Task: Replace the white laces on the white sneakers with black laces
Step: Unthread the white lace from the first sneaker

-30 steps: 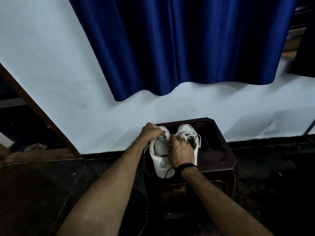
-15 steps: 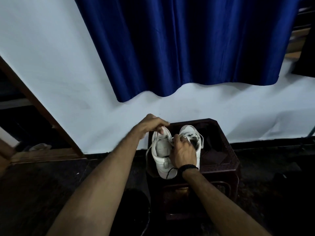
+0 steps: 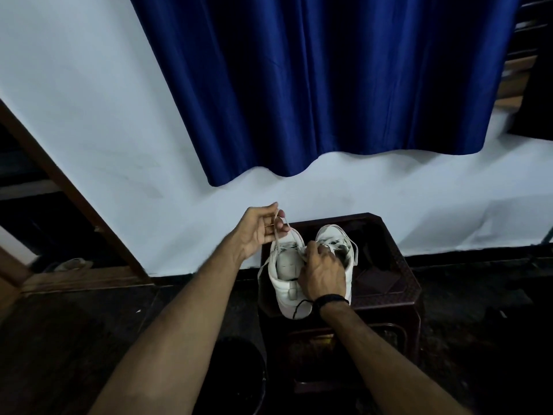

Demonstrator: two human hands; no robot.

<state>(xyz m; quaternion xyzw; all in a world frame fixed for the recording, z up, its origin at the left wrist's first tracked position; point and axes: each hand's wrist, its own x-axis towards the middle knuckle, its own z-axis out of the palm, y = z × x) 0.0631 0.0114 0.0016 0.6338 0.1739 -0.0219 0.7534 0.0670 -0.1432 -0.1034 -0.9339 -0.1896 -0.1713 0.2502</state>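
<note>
Pinching white lace (image 3: 279, 232) – left hand (image 3: 257, 232); right hand (image 3: 323, 274) gripping sneaker (image 3: 287, 283) – no readable branding

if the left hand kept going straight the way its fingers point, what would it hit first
The left hand, pinching the white lace, points up and right. Nothing stands in that line before the white wall, with the blue curtain higher; depth is unclear.
</note>
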